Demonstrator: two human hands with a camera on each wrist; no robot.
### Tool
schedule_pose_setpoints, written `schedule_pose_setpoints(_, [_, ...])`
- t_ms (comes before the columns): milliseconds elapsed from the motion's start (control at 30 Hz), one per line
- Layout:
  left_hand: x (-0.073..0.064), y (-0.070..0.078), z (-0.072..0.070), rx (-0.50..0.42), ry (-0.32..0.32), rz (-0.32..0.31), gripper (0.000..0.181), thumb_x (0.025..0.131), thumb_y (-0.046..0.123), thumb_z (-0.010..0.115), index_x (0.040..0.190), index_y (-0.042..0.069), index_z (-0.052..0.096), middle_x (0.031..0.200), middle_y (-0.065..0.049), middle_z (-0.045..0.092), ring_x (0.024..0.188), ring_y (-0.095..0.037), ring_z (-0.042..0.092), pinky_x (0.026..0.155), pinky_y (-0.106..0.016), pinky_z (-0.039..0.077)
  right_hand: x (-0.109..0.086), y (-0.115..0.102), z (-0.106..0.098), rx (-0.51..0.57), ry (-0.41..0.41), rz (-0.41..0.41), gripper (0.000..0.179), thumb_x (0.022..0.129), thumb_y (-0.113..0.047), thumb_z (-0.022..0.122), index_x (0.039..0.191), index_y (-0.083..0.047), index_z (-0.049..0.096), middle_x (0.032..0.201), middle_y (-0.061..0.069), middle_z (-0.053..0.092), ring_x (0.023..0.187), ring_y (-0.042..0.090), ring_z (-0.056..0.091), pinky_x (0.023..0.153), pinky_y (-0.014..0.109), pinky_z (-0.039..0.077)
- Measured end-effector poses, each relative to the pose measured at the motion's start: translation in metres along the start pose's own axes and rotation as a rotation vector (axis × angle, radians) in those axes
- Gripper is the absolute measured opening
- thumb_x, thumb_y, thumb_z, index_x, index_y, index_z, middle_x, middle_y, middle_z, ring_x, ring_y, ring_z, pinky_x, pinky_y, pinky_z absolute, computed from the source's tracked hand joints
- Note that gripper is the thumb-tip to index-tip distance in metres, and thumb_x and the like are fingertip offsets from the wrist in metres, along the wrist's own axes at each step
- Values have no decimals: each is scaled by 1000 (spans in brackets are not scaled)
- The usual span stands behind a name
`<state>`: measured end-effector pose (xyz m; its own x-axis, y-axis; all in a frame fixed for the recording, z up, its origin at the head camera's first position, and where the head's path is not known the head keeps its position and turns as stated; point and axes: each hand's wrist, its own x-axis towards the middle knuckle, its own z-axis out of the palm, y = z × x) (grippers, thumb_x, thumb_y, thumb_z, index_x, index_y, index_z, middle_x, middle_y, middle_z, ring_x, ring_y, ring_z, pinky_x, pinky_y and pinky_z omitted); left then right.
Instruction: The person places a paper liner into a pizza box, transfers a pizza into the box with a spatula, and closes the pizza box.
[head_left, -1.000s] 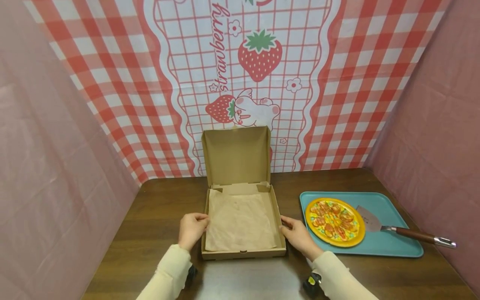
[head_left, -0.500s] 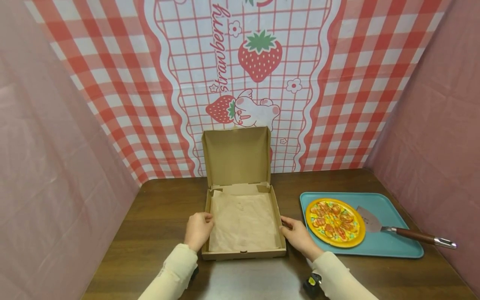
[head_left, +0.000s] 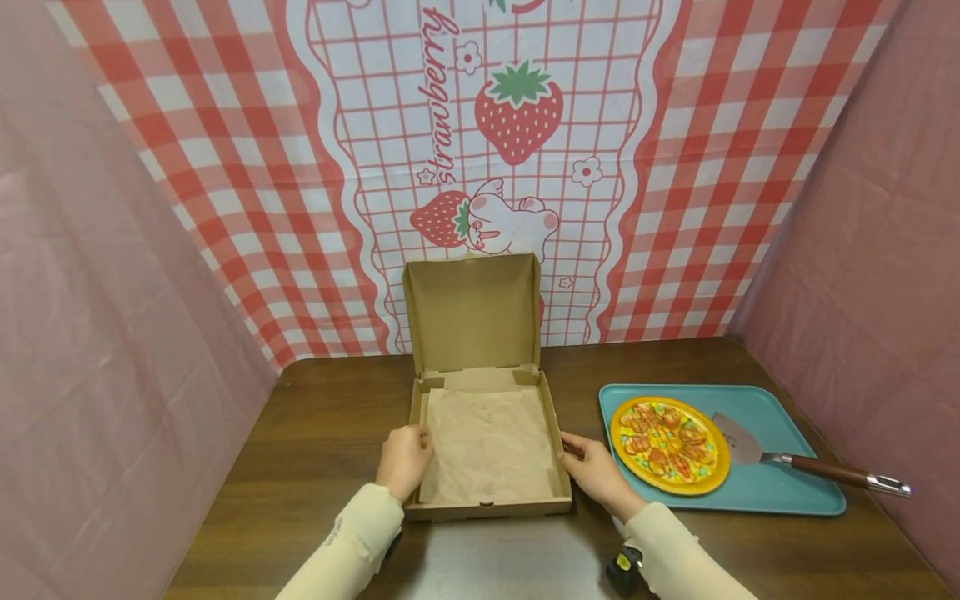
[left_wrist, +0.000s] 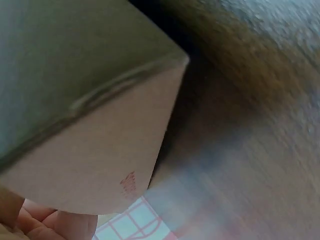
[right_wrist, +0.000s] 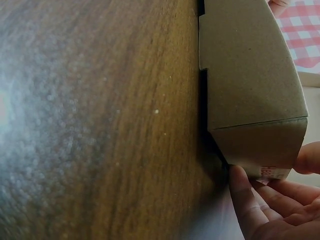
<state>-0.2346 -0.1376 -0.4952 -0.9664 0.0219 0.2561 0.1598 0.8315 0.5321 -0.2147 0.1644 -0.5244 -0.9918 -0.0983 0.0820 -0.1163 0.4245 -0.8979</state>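
Observation:
A cardboard pizza box (head_left: pixel 565 467) stands on the table, its lid (head_left: pixel 474 312) raised at the back. Inside lies a crinkled sheet of brown paper (head_left: pixel 487 446). My left hand (head_left: pixel 405 458) reaches over the box's left wall and holds the paper's left edge with bent fingers; the fingertips are partly hidden. On the opposite side my right hand (head_left: pixel 596 475) grips the right wall. The right wrist view shows its thumb (right_wrist: pixel 307 158) over the top edge and the fingers on the outside. In the left wrist view the box's side (left_wrist: pixel 105 150) covers most of the left hand.
A teal tray (head_left: pixel 780 492) sits to the right, close to my right hand. It bears a pizza (head_left: pixel 667 442) on a yellow round base and a pizza server (head_left: pixel 821 468), whose handle sticks out past the tray. A checked strawberry cloth (head_left: pixel 517 108) hangs behind the box.
My left hand has moved right and inward over the box wall. The paper has shifted right with it, away from the left wall. My right hand has kept its place.

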Motion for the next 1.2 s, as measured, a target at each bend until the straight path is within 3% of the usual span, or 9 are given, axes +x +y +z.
schedule_pose_setpoints(100, [-1, -1, 2, 28, -16, 19, 13, 77, -8, 59, 71, 2, 66, 65, -7, 64, 58, -22, 61, 50, -32, 48, -2, -10, 0, -13, -12, 52, 44, 92, 0, 56, 132, 17, 50, 128, 34, 59, 113, 36, 62, 86, 31, 55])
schedule_pose_setpoints(200, [-2, 0, 4, 70, -32, 32, 13, 77, -8, 59, 72, 0, 67, 76, -16, 71, 64, -29, 67, 53, -38, 52, -1, -12, 0, -20, -17, 79, 44, 93, 1, 56, 133, 16, 50, 129, 32, 59, 115, 36, 62, 87, 32, 55])
schedule_pose_setpoints(333, [-2, 1, 6, 129, -45, 61, 24, 78, -9, 57, 60, 6, 57, 68, -16, 68, 56, -29, 63, 46, -37, 45, 1, -5, 1, -5, -14, 99, 45, 92, 0, 56, 135, 13, 50, 131, 30, 59, 117, 34, 61, 89, 33, 54])
schedule_pose_setpoints(667, [-5, 3, 9, 325, -53, 175, 16, 79, -10, 60, 67, 1, 63, 69, -18, 68, 61, -35, 67, 50, -42, 54, 1, -6, 2, -12, -13, 109, 44, 93, -1, 56, 134, 13, 51, 130, 29, 59, 118, 35, 61, 92, 39, 55])
schedule_pose_setpoints(1200, [-1, 12, 12, 441, -143, 126, 10, 81, -6, 66, 73, -1, 69, 76, -19, 68, 66, -33, 69, 55, -40, 58, 1, -4, 1, -27, -17, 100, 45, 93, -3, 57, 135, 12, 51, 131, 29, 59, 117, 34, 61, 93, 42, 55])
